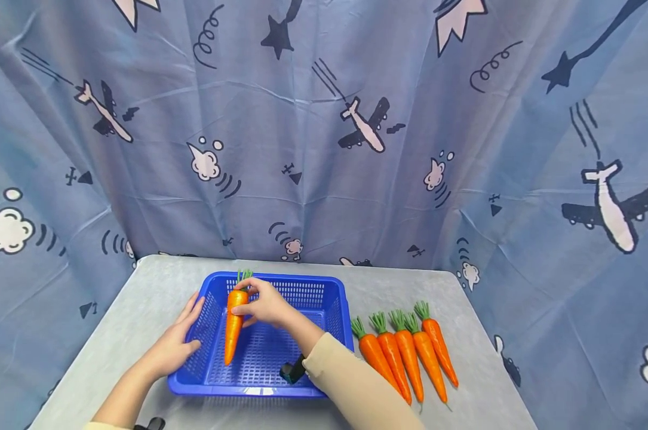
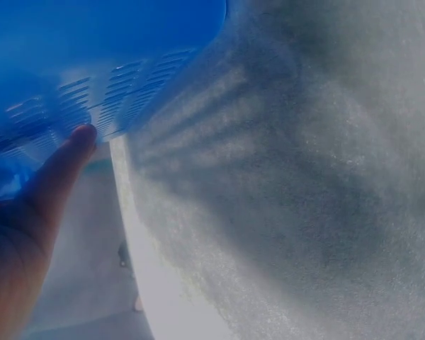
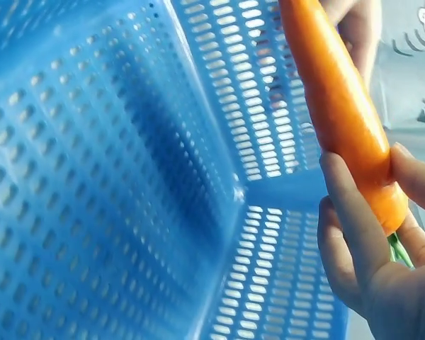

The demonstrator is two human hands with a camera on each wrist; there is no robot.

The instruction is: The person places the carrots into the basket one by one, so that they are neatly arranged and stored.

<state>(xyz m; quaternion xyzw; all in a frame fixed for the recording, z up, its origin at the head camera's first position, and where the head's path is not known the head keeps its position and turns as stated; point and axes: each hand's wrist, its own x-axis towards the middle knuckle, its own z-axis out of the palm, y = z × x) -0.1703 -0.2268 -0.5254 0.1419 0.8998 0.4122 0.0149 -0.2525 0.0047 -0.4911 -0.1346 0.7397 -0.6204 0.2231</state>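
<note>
My right hand (image 1: 268,303) holds an orange carrot (image 1: 235,322) by its thick top end, over the left part of a blue plastic basket (image 1: 259,391). In the right wrist view, thumb and fingers pinch the carrot (image 3: 347,120) just below its green stems, and the basket's slotted walls (image 3: 248,127) lie behind it. My left hand (image 1: 173,346) rests against the outside of the basket's left wall, its fingers fairly straight along the rim. The left wrist view shows the thumb of that hand (image 2: 49,191) touching the slotted wall of the basket (image 2: 134,78).
Several carrots (image 1: 404,352) with green stems lie side by side on the pale tabletop (image 1: 388,286), right of the basket. A blue curtain (image 1: 302,149) printed with airplanes and stars hangs behind the table and along both sides.
</note>
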